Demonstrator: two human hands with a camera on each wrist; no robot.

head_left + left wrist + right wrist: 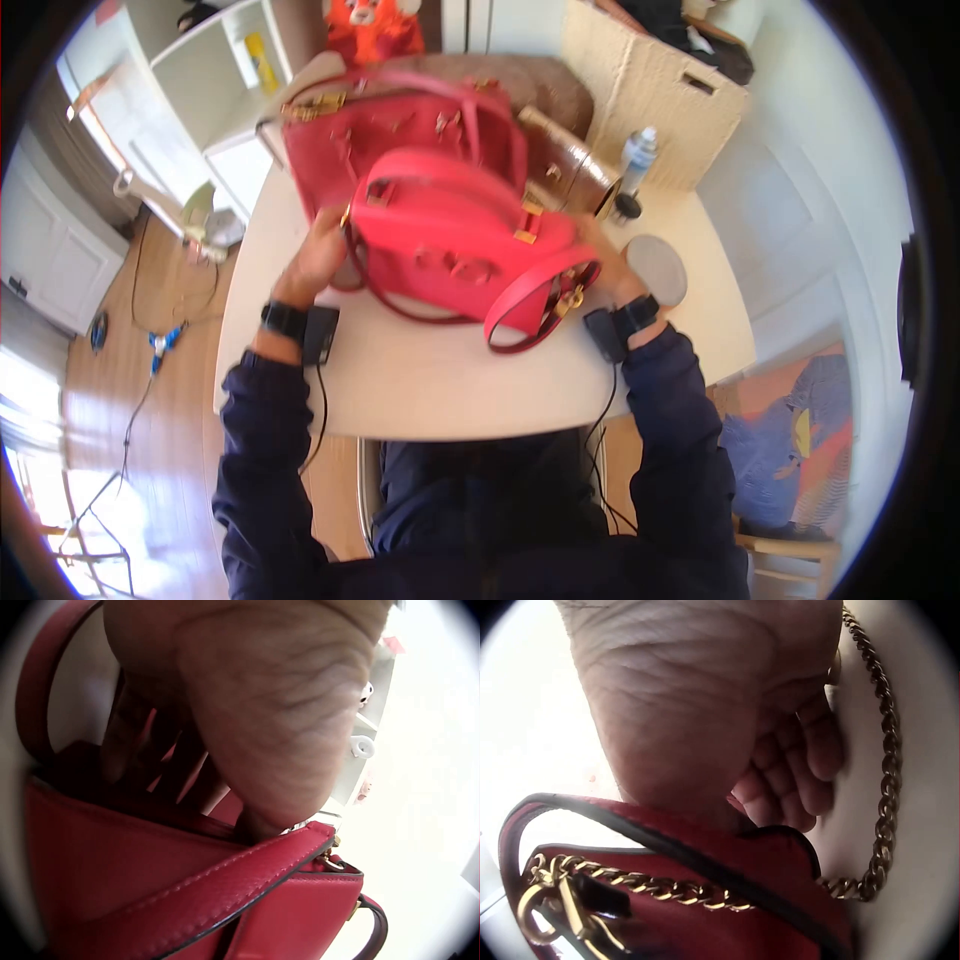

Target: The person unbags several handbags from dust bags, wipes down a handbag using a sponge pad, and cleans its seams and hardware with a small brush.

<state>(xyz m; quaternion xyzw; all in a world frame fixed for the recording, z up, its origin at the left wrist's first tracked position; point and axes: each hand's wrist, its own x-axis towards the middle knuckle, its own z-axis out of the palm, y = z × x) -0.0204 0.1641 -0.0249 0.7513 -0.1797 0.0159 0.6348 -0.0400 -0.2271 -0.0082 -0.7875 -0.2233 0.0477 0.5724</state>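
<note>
A bright red handbag (pixel 440 240) with a top handle, a loose strap and gold fittings is at the middle of the table, tilted and slightly blurred. The left hand (pixel 318 255) grips its left end; in the left wrist view that hand (pixel 262 705) has its thumb at the bag's edge (pixel 135 847) and its fingers on the far side. At the right end the right hand (pixel 612 262) holds the bag, partly hidden behind it. The right wrist view shows this hand (pixel 705 712) with bent fingers, beside the red leather (pixel 705 930) and a gold chain (pixel 889 765).
Behind stands a larger dark red handbag (pixel 310 155), close to the bright one. A shiny brown bag (pixel 570 160), a clear bottle (pixel 640 150) and a round grey disc (pixel 656 270) are at the right. A brown cushion-like thing (pixel 560 85) and a beige box (pixel 650 95) stand farther back.
</note>
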